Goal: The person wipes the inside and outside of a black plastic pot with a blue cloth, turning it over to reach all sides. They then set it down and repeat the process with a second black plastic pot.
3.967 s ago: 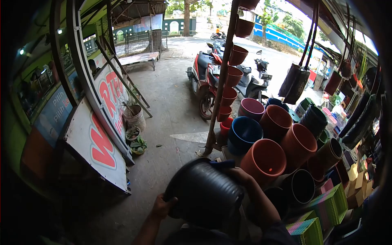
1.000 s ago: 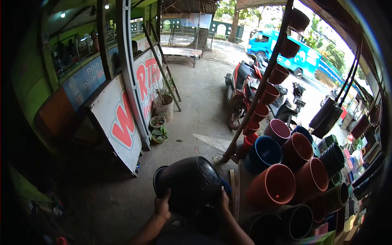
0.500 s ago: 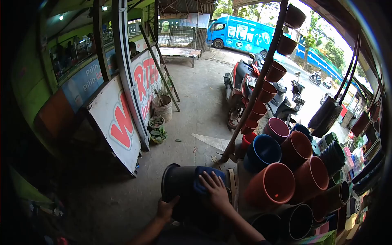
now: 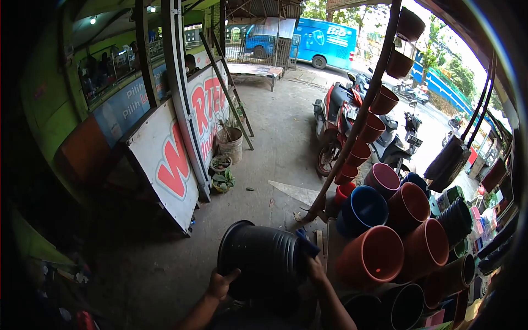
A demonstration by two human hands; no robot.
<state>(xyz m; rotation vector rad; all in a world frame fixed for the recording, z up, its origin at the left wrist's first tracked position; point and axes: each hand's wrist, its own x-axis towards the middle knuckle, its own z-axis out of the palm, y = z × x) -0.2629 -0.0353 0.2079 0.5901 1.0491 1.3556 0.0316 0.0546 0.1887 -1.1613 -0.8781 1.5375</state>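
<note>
A black ribbed pot (image 4: pixel 261 258) lies on its side in front of me, its wide rim toward the left. My left hand (image 4: pixel 221 283) grips that rim from below, the thumb lying on the outer wall. At the pot's narrow right end is my right hand (image 4: pixel 315 268), closed on a dark blue cloth (image 4: pixel 307 243). Its fingers are partly hidden by the cloth and the pot's base.
Orange pots (image 4: pixel 369 254), a blue pot (image 4: pixel 363 210) and black pots stand close on the right. A slanted pole (image 4: pixel 352 137) carries small hanging pots. Signboards (image 4: pixel 165 170) and a ladder (image 4: pixel 234 91) stand left. Motorbikes (image 4: pixel 335 121) are parked ahead.
My right hand has slid with the cloth from the pot's side to its right end. The view has shifted slightly left, and the blue truck has moved left along the road.
</note>
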